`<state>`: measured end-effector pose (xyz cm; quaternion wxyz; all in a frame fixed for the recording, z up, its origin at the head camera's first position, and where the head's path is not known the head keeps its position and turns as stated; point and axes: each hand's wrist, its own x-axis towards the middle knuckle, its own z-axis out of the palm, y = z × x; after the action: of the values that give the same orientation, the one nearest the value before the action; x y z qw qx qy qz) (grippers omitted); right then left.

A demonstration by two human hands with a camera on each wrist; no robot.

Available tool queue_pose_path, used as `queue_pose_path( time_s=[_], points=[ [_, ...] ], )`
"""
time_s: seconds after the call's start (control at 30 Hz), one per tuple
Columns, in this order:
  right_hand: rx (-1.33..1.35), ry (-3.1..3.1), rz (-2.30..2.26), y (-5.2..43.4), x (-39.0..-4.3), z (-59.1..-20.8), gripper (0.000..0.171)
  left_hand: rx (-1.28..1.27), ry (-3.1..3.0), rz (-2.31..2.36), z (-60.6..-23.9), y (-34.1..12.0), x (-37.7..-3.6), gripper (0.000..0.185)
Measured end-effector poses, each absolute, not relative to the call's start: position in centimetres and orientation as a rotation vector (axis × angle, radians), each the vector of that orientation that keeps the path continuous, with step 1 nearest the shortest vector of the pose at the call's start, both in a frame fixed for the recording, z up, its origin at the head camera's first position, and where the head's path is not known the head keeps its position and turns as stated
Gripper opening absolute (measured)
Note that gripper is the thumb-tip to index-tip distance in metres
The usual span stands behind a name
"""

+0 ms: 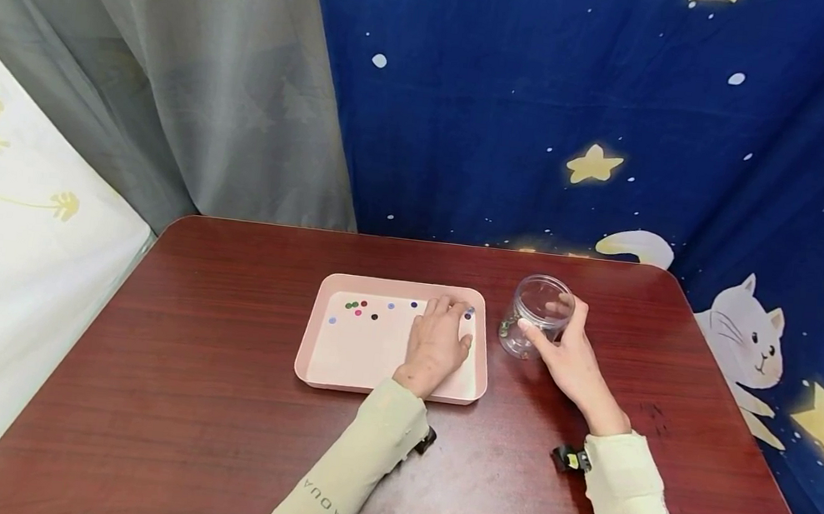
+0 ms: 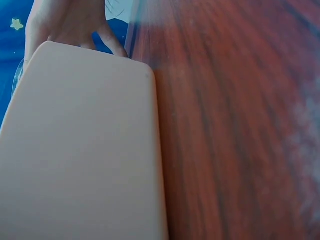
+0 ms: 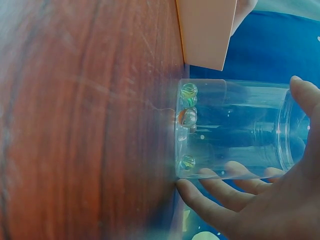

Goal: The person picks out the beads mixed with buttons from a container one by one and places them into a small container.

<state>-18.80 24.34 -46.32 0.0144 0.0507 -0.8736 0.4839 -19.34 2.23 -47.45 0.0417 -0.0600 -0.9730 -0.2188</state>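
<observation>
A pink rectangular tray (image 1: 354, 377) lies on the table with several small coloured buttons (image 1: 374, 317) scattered over its white floor. My left hand (image 1: 436, 347) reaches palm down over the tray's right part, thumb spread from the fingers. Its fingertips are close to a dark button (image 1: 468, 316) near the far right corner. To the right of the tray, my right hand (image 1: 571, 357) grips a clear, open-topped jar (image 1: 538, 304), thumb on the near side and fingers around the other. Glass marbles (image 3: 188, 118) rest at the jar's bottom, which stands on the table.
The dark red wooden table (image 1: 178, 400) carries the tray and jar. A blue curtain (image 1: 471, 129) with stars hangs behind its far edge, a grey curtain (image 1: 232, 104) at the far left. The tray's outer wall (image 2: 85, 140) fills much of the left wrist view.
</observation>
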Motion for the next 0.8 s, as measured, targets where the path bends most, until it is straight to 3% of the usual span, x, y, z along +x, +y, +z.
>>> queue_pose_path(
  time_s=[0.43, 0.8],
  points=[
    [0.165, -2.723, 1.502, 24.32, -18.81, -46.36, 0.085, -0.166, -2.981, -0.64, -47.55, 2.03, -19.28, 0.051],
    [0.16, -2.726, 1.489, 24.38, -18.81, -46.26, 0.085, -0.14, -2.933, -0.601, -47.2, 1.87, -19.03, 0.028]
  ],
)
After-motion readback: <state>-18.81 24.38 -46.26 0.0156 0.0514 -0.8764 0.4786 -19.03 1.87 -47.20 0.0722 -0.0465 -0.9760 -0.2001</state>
